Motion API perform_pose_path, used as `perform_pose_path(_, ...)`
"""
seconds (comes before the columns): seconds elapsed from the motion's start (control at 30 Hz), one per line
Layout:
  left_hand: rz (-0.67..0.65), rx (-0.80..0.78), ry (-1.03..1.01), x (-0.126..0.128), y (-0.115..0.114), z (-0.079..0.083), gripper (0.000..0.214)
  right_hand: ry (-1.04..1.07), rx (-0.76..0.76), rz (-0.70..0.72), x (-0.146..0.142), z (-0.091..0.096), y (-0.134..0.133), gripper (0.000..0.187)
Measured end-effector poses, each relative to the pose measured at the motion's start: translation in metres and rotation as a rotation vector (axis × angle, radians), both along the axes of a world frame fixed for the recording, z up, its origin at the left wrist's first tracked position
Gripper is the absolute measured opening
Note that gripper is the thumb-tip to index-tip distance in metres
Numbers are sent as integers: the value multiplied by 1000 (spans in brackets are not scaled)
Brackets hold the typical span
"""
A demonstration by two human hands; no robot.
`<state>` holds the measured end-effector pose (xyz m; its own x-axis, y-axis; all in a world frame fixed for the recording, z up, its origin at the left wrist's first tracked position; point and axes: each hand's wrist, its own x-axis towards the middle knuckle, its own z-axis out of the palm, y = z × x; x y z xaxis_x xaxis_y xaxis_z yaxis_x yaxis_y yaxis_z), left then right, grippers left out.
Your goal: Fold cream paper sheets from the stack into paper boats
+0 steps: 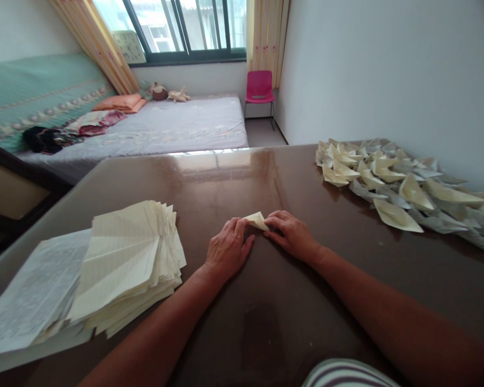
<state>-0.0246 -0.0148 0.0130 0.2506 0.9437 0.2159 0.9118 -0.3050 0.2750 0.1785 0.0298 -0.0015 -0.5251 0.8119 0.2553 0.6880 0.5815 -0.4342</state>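
Note:
A small folded piece of cream paper (257, 220) lies on the glossy brown table (234, 177), between both hands. My left hand (227, 248) rests flat over its left part, fingers pressed together on it. My right hand (291, 234) pinches its right edge with curled fingers. Most of the piece is hidden under the fingers.
A fanned stack of cream and printed sheets (105, 269) lies at the front left. A heap of several folded paper boats (395, 185) spreads along the right side by the white wall. Beyond the table are a bed (177, 126) and a pink chair (260, 88).

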Motion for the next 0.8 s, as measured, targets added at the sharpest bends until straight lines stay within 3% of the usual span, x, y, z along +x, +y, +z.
perform_pose_path(0.23,-5,106,-107,-8,5,-4,30,136,-37,-14,2,-2,3,11)
perform_pose_path(0.4,-36,38,-307,-11,11,-12,36,186,-90,-4,2,-2,4,10)
perform_pose_path(0.7,-65,2,-457,-9,11,-12,21,353,-228,-25,0,-1,1,9)
perform_pose_path(0.8,-86,16,-471,-8,10,-9,15,359,-263,-6,-2,1,0,33)
